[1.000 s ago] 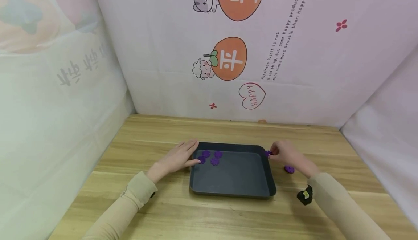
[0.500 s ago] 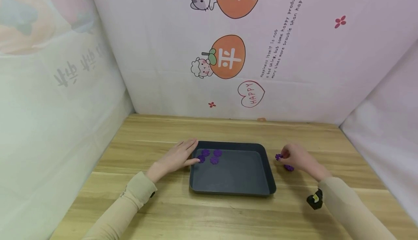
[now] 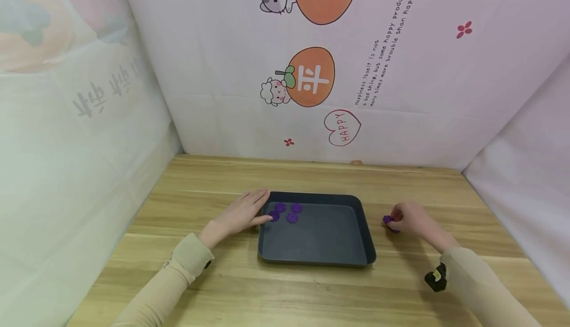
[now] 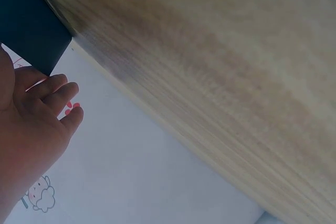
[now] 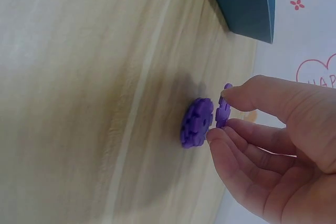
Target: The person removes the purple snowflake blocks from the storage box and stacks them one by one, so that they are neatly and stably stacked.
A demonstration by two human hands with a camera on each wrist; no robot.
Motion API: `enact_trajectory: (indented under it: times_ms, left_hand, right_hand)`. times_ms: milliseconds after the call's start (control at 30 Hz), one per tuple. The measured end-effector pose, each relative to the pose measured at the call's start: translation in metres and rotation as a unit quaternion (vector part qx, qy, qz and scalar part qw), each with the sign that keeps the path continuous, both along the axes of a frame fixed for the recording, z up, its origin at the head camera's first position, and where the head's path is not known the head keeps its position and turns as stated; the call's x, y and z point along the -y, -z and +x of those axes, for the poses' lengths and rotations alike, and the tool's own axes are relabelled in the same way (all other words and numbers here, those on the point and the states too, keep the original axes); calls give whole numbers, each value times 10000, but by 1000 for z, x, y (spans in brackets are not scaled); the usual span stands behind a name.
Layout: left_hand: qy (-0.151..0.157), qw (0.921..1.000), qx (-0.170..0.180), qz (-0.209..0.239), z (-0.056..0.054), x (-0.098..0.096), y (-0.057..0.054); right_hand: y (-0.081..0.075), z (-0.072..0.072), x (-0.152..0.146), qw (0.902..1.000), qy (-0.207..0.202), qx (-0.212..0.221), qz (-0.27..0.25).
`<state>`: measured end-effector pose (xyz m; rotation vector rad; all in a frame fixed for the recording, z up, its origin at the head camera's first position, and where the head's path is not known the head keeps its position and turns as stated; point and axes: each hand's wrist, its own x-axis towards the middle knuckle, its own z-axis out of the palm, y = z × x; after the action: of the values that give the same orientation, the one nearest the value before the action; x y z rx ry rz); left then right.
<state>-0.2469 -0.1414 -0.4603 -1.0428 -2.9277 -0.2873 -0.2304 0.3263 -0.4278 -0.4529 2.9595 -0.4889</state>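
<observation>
My right hand [image 3: 411, 220] pinches a purple notched plastic disc [image 5: 223, 109] between thumb and fingers, just right of the tray. Close beneath it, a small stack of similar purple discs [image 5: 197, 123] sits on the wood; a narrow gap parts it from the held disc in the right wrist view. Against the left side of the dark grey tray [image 3: 325, 238] rests my left hand [image 3: 240, 214], fingers stretched along the far left corner. Its thumb reaches over the rim, by a purple disc [image 3: 274, 216]. Several purple discs lie flat in the tray's far left part.
The wooden table [image 3: 285, 297] extends around the tray. A printed white cloth [image 3: 231, 94] hangs behind it, with more white cloth at both sides. A black device [image 3: 436, 277] is attached at the right sleeve.
With the disc pinched, my right hand has moved from the tray's right rim toward the right and nearer to me, to the stack. My left hand stays on the tray.
</observation>
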Motion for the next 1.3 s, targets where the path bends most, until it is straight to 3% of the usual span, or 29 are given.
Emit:
enact_trajectory:
  times_ms: [767,1300]
  left_hand:
    - [98,9998,-181,1,-1,1,-1]
    - [41,10000,-28,-29,0,1,-1]
  right_hand:
    - [4,4,-9,9995,248,37,199]
    - [-5,9,-6,9994,302,-1,190]
